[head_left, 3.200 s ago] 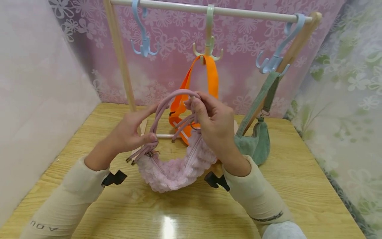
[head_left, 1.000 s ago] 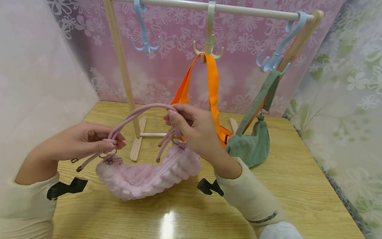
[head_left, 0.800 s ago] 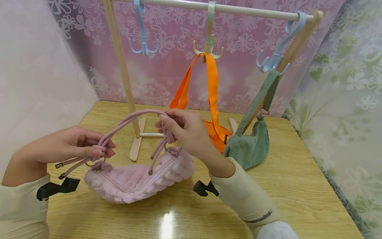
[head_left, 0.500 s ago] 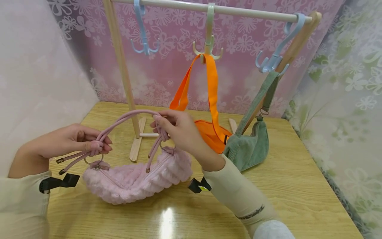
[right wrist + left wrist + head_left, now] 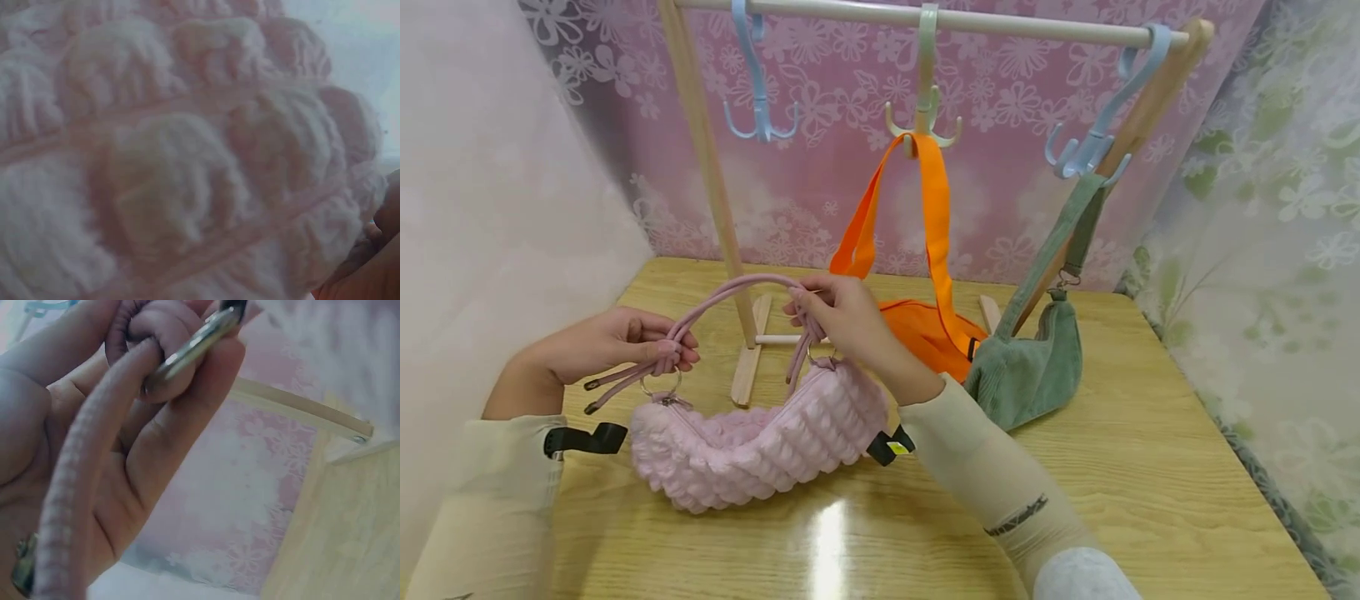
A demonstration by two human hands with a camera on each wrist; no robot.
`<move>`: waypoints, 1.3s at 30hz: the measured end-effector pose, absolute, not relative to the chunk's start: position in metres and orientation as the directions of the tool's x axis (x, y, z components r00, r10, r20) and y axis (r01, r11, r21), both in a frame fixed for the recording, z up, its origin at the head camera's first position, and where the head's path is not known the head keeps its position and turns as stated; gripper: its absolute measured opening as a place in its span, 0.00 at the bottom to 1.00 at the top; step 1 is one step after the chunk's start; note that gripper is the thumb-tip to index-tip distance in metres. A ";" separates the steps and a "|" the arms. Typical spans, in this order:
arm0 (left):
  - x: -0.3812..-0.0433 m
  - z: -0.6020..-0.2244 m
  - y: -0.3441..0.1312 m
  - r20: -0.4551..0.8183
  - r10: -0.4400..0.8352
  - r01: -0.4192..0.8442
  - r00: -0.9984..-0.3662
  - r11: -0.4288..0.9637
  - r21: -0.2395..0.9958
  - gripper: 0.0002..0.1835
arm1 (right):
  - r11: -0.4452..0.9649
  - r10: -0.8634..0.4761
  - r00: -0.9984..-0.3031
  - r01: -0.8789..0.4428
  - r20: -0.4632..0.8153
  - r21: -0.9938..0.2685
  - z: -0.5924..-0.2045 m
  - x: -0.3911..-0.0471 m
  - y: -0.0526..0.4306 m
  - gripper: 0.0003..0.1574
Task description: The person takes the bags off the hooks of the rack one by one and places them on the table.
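A puffy pink handbag (image 5: pixel 760 450) hangs by its cord handle (image 5: pixel 730 287) between both hands, low over the table. My left hand (image 5: pixel 613 342) pinches the knotted left end of the handle, above a metal ring (image 5: pixel 661 383); two cord tails stick out to the left. In the left wrist view the knot (image 5: pixel 162 337) sits against the fingers. My right hand (image 5: pixel 838 308) pinches the handle's right end above the other ring. The quilted side of the handbag (image 5: pixel 175 181) fills most of the right wrist view, hiding nearly all of that hand.
A wooden rack with a white rail (image 5: pixel 1037 23) carries a blue hook (image 5: pixel 762 108) at left, a pale green hook (image 5: pixel 925 108) and another blue hook (image 5: pixel 1086 150). An orange bag (image 5: pixel 925 333) hangs mid-rack, a green corduroy bag (image 5: pixel 1026 367) at right. Beneath is a wooden table (image 5: pixel 1157 467).
Both hands have moved left and slightly down with the pink handbag since the oldest frame, spreading its handle wider. Lately the handbag has turned its quilted front more towards the head view.
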State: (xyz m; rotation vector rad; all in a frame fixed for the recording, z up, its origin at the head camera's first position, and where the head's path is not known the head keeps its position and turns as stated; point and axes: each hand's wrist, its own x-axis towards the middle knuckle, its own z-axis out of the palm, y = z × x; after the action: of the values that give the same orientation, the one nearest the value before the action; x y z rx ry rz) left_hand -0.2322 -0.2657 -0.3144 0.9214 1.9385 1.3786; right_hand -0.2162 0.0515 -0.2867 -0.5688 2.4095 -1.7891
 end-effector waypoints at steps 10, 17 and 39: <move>-0.250 -0.342 -0.259 -0.106 0.684 0.147 -0.722 0.301 0.942 0.18 | 0.387 -0.306 -0.947 -0.219 0.099 -0.896 -0.311 -0.244 0.047 0.18; -0.257 -0.359 -0.250 -0.081 0.578 0.139 -0.812 0.326 0.935 0.22 | 0.478 -0.315 -0.946 -0.229 0.078 -0.848 -0.327 -0.264 0.048 0.17; -0.276 -0.375 -0.243 -0.177 0.469 0.120 -0.865 0.536 0.836 0.17 | 0.729 -0.328 -0.945 -0.259 0.009 -0.634 -0.337 -0.304 0.041 0.14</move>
State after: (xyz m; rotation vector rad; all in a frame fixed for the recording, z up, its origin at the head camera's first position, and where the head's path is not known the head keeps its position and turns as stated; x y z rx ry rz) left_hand -0.2757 -0.2434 -0.3749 0.4833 2.3957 1.2612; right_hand -0.3044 0.0414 -0.3372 -0.4808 2.8232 -1.0122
